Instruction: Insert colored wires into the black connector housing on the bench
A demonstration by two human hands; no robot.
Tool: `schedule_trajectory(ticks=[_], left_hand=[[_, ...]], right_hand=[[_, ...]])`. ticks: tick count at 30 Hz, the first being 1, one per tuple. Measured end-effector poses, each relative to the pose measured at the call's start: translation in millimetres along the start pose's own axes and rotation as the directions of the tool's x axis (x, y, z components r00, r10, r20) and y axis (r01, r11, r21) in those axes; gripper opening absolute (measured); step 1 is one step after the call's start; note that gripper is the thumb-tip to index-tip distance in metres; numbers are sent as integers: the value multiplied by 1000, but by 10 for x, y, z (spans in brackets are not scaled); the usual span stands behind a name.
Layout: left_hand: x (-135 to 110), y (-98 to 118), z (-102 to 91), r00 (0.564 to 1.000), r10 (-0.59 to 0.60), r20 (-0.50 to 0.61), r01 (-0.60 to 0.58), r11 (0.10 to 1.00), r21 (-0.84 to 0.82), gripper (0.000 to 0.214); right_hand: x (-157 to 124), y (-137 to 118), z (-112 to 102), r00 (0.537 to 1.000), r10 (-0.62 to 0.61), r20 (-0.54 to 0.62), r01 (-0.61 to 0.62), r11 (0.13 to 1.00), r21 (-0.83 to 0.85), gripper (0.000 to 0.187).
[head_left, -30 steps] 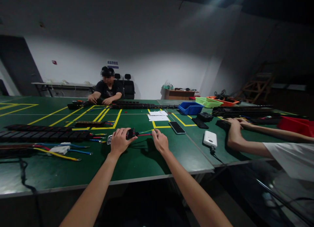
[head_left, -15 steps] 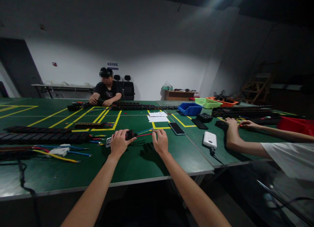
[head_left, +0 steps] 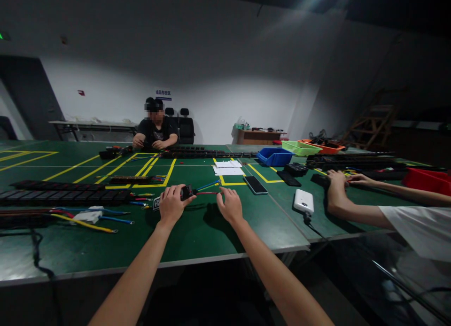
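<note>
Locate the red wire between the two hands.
In the head view, the red wire is just left of centre, below the blue wire, running from the black part in the left hand toward the right hand.

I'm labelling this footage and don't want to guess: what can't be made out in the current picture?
All in the head view:
- Middle of the black unit: hidden under the left hand.
- Whether the right hand pinches the red wire: too small, and the fingers cover its end.
- Any writing on the white papers: too small.
- Far end of the red bin: cut off by the right edge.
</note>
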State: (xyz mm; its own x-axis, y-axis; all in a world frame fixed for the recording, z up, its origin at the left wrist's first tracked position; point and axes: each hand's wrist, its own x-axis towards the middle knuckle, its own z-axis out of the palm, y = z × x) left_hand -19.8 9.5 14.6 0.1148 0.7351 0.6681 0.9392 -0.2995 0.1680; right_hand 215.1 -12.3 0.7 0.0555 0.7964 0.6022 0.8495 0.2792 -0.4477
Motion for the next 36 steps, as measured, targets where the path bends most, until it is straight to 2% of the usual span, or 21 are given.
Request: schedule_trajectory(ticks=[4,6,8,14,16,21,23,28,36], left_hand=[[-7,6,4,1000,7,-13,-7,1000,13,59],[-9,9,5,1000,11,-17,-10,1000,15,61],[-9,10,4,1000,10,-9,-10,1000,12,62],[-7,11,7,1000,3,16,-3,1000,16,64],[-9,11,9,1000,6,8,-6,1000,12,64],[-13,12,5,1000,16,-7,-16,1000,20,63],[-11,12,0,1000,16,3,-16,999,28,61],[-6,11,-3,1000,2,16,-2,1000,16,61],[-6,15,6,1000,3,5,-3,1000,12,67]], right_hand=[[-8,27,36,988,-17,152,10,999,49,43],[-16,33,51,983,-30,180,22,999,48,43],[-22,34,57,987,-31,157,26,999,32,40],[-11,31,47,999,9,-39,-8,999,38,38],[-7,37,51,999,9,-49,-7,999,39,38],[-14,49,83,983,-26,184,22,999,23,43],[-18,45,89,974,-21,227,18,1000,14,44],[-15,31,76,987,3,158,-5,1000,10,39],[18,59,69,992,104,-78,-104,995,6,35]])
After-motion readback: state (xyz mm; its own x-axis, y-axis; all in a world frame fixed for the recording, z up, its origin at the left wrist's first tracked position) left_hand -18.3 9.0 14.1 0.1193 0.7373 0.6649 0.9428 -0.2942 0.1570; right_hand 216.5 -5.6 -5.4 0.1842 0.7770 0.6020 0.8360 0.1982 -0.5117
